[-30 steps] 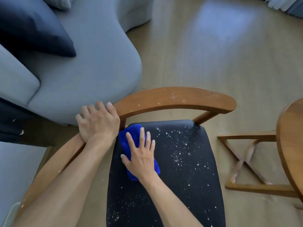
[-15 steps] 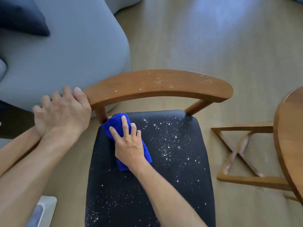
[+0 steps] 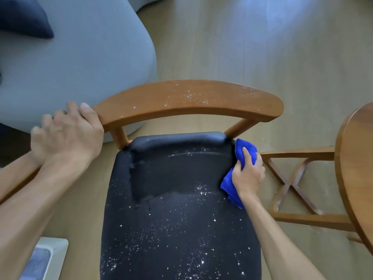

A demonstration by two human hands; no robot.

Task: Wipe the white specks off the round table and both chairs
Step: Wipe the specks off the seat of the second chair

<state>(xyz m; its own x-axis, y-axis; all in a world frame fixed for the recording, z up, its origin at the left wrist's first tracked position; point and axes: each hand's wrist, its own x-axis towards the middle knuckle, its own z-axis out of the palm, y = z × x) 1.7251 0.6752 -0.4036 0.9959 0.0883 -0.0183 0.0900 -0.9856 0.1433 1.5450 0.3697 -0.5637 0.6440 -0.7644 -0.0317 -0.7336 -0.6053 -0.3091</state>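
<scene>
A wooden chair with a curved backrest [image 3: 187,102] and a black seat [image 3: 177,209] stands below me. White specks dot the front half of the seat and the top of the backrest; a band across the back of the seat looks wiped. My right hand [image 3: 247,174] grips a bunched blue cloth [image 3: 245,150] at the seat's back right corner. My left hand [image 3: 68,134] grips the left end of the backrest. The round wooden table [image 3: 357,170] shows its edge at the right.
A grey sofa [image 3: 80,57] with a dark cushion [image 3: 22,17] stands close behind the chair at the left. The table's crossed wooden base [image 3: 292,178] lies on the floor right of the seat. A pale flat object [image 3: 46,257] sits at the bottom left.
My right hand swept the blue cloth from the seat's back left across to its back right corner, leaving a wiped band. My left hand stays on the backrest's left end.
</scene>
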